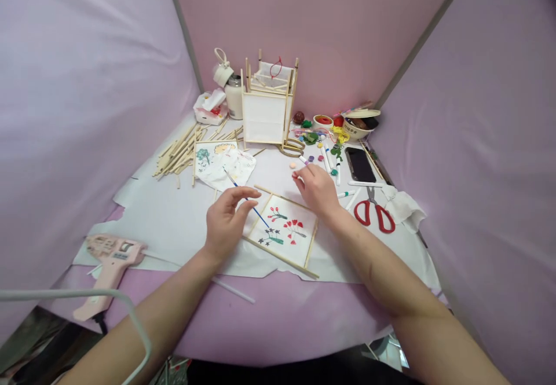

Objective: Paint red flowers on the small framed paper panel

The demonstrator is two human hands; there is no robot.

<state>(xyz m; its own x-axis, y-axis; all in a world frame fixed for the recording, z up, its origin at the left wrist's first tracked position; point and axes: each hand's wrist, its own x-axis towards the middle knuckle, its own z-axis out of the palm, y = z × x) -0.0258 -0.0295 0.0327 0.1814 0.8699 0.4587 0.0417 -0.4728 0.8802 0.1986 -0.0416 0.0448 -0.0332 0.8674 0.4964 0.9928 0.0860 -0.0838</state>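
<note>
A wooden-framed paper panel (299,241) painted with red flowers and dark stars lies in front of me on white paper. My left hand (226,220) holds a thin blue-handled brush (238,188), whose tip rests over the panel's left part. My right hand (316,191) reaches past the panel's far edge, fingertips pinched on a small red-tipped piece next to the marker pens (329,159). What that piece is cannot be made out.
A wood-and-paper lantern frame (267,107) stands at the back. Wooden sticks (178,154) and a second painted sheet (221,165) lie to the left. A phone (359,164), red scissors (374,211), bowls (358,124) sit right. A pink glue gun (108,263) lies near left.
</note>
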